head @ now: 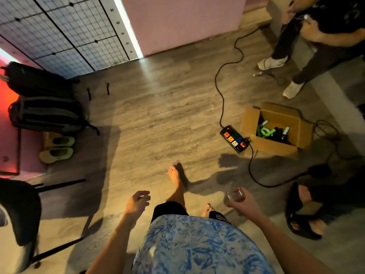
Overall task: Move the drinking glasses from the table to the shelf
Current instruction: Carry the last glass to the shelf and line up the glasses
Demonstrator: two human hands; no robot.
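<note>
A clear drinking glass (235, 195) is upright in my right hand (244, 204), held low at the right over the wooden floor. The fingers wrap its lower part. Slightly blurred, my left hand (138, 202) hangs at the lower middle with loosely curled fingers and nothing in it. Between the two hands I see my bare feet and my blue patterned shirt. No table is in view. A wire grid panel (59, 30) stands at the top left; I cannot tell whether it is the shelf.
A black power strip (235, 138) with a long cable lies ahead right, beside an open cardboard box (276, 129). Two backpacks (43, 107) and pale shoes (57, 149) sit at the left. A dark chair (21, 210) stands lower left. Other people's legs are at top right and right.
</note>
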